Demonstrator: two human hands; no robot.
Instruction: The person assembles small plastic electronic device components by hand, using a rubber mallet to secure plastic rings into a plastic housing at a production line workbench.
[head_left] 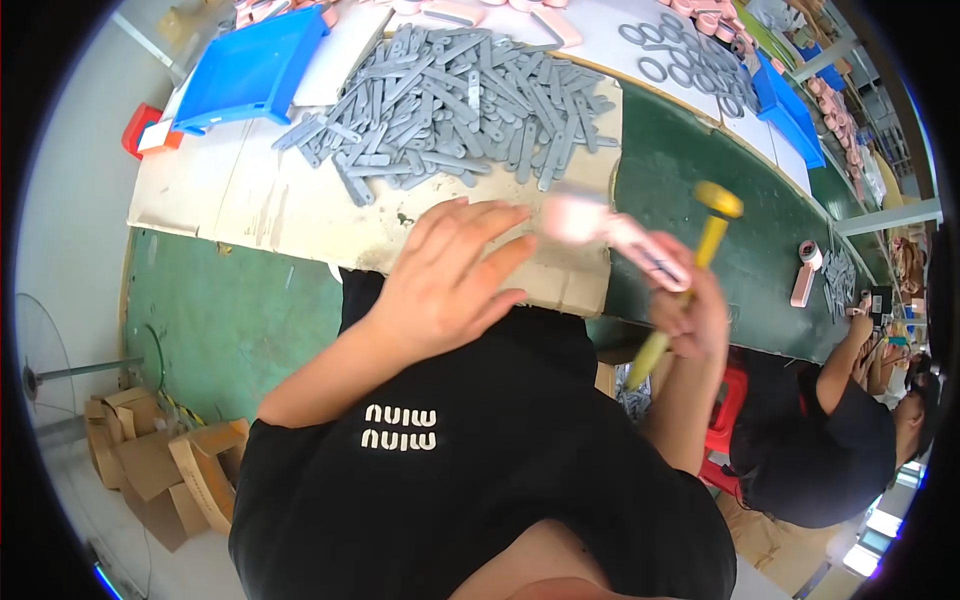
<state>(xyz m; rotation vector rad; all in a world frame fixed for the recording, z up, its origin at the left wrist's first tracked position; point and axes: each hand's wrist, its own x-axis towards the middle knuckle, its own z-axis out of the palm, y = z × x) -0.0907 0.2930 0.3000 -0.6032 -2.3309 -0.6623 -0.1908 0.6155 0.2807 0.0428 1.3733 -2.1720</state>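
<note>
My right hand is closed around a yellow mallet, its head up and its handle slanting down to the left. The same hand also grips the handle of a pink handheld device, whose blurred round head points toward my left hand. That left hand is held over the front of a cardboard sheet, fingers spread and nothing in them. Beyond both hands lies a heap of flat grey plastic strips on the cardboard.
A blue tray stands at the far left, another blue tray at the right. Grey rings lie on the white surface. One more pink device rests on the green tabletop. A co-worker sits at the right.
</note>
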